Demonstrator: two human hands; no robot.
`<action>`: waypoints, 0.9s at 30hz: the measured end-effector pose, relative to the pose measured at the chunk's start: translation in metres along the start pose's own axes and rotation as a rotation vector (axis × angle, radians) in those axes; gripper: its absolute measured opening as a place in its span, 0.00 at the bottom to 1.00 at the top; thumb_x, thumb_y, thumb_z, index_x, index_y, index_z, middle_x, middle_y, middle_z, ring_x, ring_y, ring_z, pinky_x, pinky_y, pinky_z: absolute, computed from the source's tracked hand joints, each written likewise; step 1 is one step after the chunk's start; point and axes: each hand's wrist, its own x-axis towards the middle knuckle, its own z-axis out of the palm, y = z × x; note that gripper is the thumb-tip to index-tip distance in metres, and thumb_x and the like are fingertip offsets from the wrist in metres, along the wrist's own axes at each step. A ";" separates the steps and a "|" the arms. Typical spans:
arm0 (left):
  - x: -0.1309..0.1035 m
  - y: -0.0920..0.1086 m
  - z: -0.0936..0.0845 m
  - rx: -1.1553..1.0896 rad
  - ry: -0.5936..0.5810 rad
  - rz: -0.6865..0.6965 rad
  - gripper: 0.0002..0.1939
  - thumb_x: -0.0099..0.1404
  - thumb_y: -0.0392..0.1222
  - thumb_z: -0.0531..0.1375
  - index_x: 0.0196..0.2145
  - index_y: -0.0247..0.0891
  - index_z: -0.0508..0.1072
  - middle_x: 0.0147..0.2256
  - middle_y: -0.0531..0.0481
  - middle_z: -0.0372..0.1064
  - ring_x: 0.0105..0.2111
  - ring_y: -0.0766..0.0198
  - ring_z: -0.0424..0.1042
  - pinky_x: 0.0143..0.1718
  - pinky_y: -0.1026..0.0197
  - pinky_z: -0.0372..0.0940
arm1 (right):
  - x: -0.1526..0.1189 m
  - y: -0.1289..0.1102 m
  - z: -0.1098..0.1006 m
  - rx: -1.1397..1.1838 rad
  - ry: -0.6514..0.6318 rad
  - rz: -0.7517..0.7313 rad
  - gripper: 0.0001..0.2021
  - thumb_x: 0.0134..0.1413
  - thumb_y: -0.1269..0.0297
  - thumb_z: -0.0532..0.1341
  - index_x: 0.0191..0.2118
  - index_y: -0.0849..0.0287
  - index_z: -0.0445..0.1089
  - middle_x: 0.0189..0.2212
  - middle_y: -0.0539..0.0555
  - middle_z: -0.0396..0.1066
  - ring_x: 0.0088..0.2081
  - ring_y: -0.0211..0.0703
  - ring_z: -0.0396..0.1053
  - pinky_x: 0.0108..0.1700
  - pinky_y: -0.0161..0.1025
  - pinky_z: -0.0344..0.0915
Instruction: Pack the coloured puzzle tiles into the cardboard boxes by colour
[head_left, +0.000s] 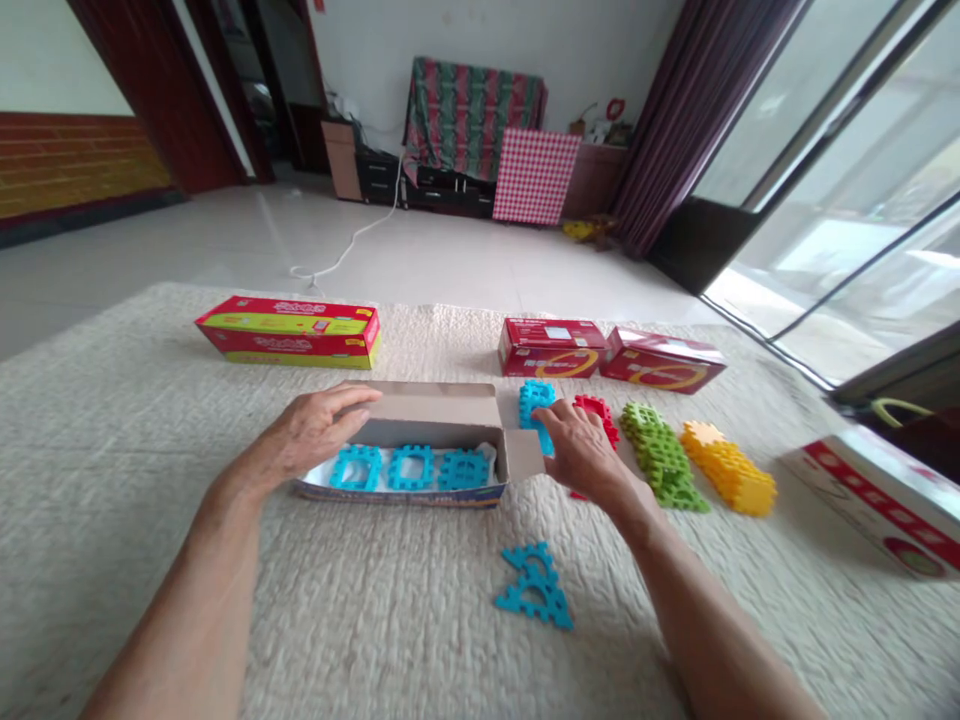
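An open cardboard box (405,497) sits on the quilted mat, its lid folded back and a side flap out to the right. Inside, blue interlocking tiles (411,468) lie in a row on white lining. My left hand (319,435) is over the box's left end, fingers stretched out and holding nothing; it hides that corner. Just past the right flap, my right hand (583,445) has its fingers bent around the near end of a blue tile stack (535,396). Nearer me lie loose blue triangular pieces (536,588).
Red tiles (598,412), green tiles (660,455) and yellow tiles (731,470) lie right of my right hand. A red-and-yellow box (292,332) and two red boxes (553,348) stand at the mat's far side. A white-and-red box (885,495) is at far right.
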 end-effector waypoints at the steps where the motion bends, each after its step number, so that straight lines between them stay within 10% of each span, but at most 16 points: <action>1: 0.000 0.000 0.000 0.002 0.000 -0.001 0.22 0.64 0.54 0.53 0.49 0.41 0.75 0.51 0.47 0.73 0.51 0.54 0.71 0.58 0.51 0.62 | 0.000 0.000 0.001 -0.004 -0.001 0.003 0.19 0.50 0.60 0.62 0.49 0.57 0.67 0.47 0.61 0.66 0.45 0.52 0.64 0.45 0.45 0.55; 27: 0.001 0.014 -0.005 -0.034 -0.012 -0.038 0.20 0.62 0.44 0.53 0.49 0.40 0.75 0.51 0.48 0.73 0.53 0.57 0.70 0.58 0.54 0.61 | -0.005 -0.017 -0.012 -0.153 -0.148 0.109 0.17 0.49 0.56 0.64 0.43 0.60 0.68 0.44 0.62 0.69 0.45 0.57 0.67 0.41 0.44 0.54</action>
